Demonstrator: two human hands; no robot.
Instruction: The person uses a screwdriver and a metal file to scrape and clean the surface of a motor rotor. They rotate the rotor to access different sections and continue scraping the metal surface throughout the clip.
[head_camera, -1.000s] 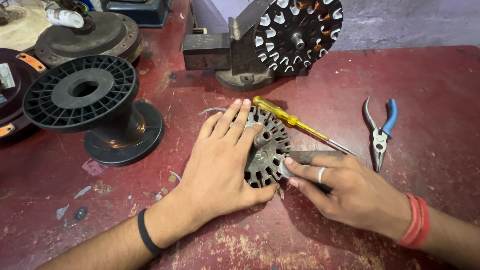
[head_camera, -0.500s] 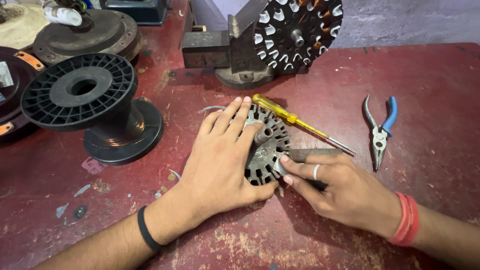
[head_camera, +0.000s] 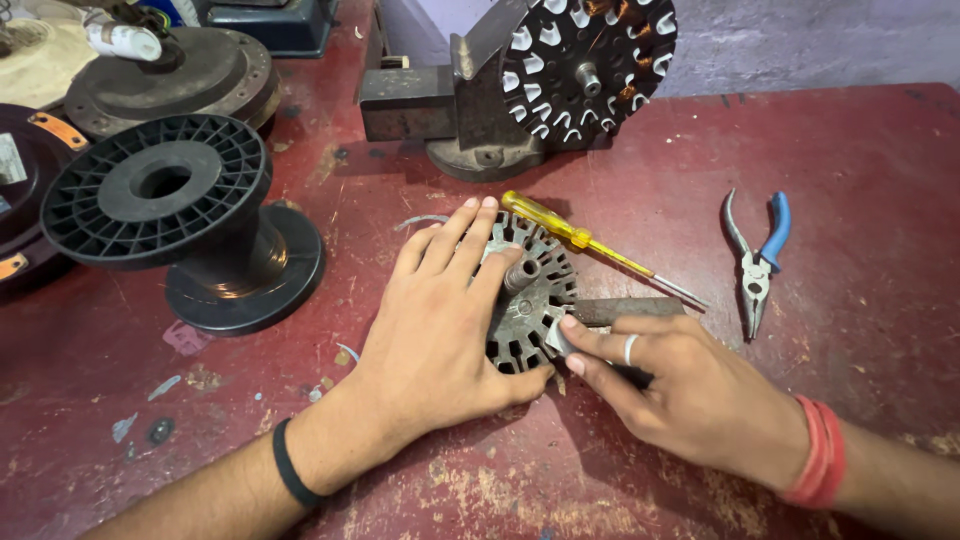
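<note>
The left hand (head_camera: 440, 320) lies flat, fingers spread, on the slotted metal core (head_camera: 535, 295), while the right hand (head_camera: 680, 385) fingers pinch a small grey strip (head_camera: 556, 338) at its rim.

The left hand (head_camera: 445, 320) hides half the slotted stator core (head_camera: 535, 300).

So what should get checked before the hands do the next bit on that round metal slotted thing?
1. Left hand lying flat on the slotted metal core: ok.
2. Right hand fingers pinching a small grey piece at the core's edge: ok.
3. Piece seated in a slot: cannot tell.
4. Yellow screwdriver lying clear of both hands: ok.
5. Blue-handled pliers lying apart on the red table: ok.
</note>
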